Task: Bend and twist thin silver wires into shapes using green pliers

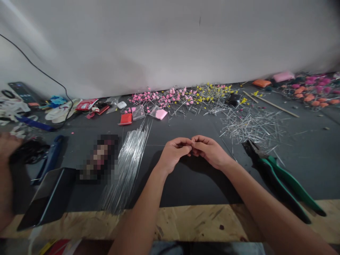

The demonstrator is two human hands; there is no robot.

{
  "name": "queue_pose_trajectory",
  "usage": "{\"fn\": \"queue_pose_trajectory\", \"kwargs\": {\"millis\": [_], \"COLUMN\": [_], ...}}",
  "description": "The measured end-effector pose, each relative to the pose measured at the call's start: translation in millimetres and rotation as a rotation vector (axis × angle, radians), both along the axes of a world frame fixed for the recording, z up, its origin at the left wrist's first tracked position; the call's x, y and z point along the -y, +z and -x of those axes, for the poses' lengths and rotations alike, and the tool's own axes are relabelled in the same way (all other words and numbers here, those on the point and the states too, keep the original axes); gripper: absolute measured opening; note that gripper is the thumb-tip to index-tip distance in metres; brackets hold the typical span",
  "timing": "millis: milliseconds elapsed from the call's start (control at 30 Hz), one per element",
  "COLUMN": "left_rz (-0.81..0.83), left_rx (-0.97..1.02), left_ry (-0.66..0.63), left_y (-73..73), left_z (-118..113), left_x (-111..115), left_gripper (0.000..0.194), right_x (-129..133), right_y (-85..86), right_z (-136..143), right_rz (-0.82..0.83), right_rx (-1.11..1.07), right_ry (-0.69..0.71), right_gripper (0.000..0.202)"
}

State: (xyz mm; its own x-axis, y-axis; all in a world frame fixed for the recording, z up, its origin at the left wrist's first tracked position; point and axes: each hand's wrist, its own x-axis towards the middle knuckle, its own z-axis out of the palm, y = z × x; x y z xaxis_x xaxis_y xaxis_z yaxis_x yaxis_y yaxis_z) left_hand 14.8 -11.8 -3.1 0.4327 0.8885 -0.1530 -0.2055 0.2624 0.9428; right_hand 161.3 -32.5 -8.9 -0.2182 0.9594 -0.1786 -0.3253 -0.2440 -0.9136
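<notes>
Left hand: point(174, 150) thumb and forefinger pinching a thin wire point(155, 145), which runs out to the left.
Right hand: point(209, 150) fingertips pinched at the wire's other end, meeting the left fingertips; the end itself is hidden.
Wire's place: held level above the dark mat point(202, 194), its free length reaching toward the wire bundle point(131, 152).
Clear packet, pink: point(160, 114) lies beyond the left hand, a pink piece inside.
Clear packet beside it: point(138, 112) crumpled film; contents too hard to tell.
Red packet: point(125, 119) red material under clear film, lying just beyond the bundle.
Orange packet: point(261, 83) near the wall, orange fill showing through.
Pink packet: point(283, 76) near the orange one, filled with pink.
Black lump: point(234, 100) shiny, perhaps wrapped; contents cannot be seen.
Tipped wires: pink-tipped point(175, 95) and yellow-tipped point(208, 90) ones heaped along the wall.
Loose wires: point(249, 127) a crossed pile on the mat beyond the right hand.
Pliers: point(264, 163) lying to the right of the right forearm, one handle green, one black.
Far left: another person's hand point(10, 145), blurred, at the frame's edge.
</notes>
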Motion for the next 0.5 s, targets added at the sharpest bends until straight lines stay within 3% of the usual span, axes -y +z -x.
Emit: {"fn": "queue_pose_trajectory", "kwargs": {"millis": [500], "left_rz": [0.025], "left_rx": [0.010], "left_ry": [-0.031], "left_y": [0.5], "left_z": [2.3], "left_x": [-2.2], "left_gripper": [0.010], "right_x": [0.2], "right_y": [-0.2], "right_z": [-0.1], "right_rz": [0.002], "right_rx": [-0.077], "right_ry": [0.014], "right_gripper": [0.003]}}
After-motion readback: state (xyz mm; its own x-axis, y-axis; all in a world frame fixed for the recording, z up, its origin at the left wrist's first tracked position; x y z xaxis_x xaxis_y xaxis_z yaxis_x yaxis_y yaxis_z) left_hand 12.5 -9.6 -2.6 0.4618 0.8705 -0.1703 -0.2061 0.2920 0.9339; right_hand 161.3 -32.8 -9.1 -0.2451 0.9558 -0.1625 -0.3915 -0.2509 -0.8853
